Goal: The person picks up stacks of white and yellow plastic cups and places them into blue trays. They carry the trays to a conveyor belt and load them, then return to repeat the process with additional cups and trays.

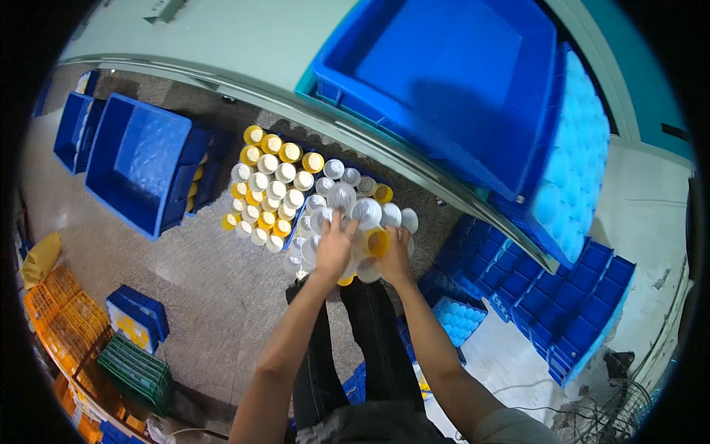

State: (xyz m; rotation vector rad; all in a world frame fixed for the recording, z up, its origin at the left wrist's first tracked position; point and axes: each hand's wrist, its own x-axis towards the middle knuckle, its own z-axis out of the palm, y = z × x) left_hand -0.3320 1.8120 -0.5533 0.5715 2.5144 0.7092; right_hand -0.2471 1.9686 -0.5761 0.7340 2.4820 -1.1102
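Grey, speckled floor (214, 296) under a pale bench (259, 37) across the top of the view, with one large blue tray (451, 66) on the bench, open side up. Two more large blue crates at far left: one nearer (140, 163), one just beyond it (72, 137). Lower left, one small blue stack with yellow spots (137, 320), beside orange crates (70, 307) and a green stack (134, 370), all too overlapped for a sure count. Lower right, many blue crates (547, 288) in a jumble, likewise beyond counting.

At centre, two groups of cups side by side on the floor, in front of two legs in black trousers (370, 333). In the left group (285, 172), about twenty-four, roughly six rows of four, yellow and whitish mixed, pale inside. In the right group, many clear cups (341, 196), uncountable behind hands and overlap, with three yellow ones in sight: one at the far edge (383, 194), one between the hands (377, 242), one at the near edge (345, 281).

Clear cups round, thin-walled, glossy, whitish where overlapping. Left hand (333, 251) and right hand (393, 259) both among them, fingers spread over the rims; cannot tell between closed grip and light touch.
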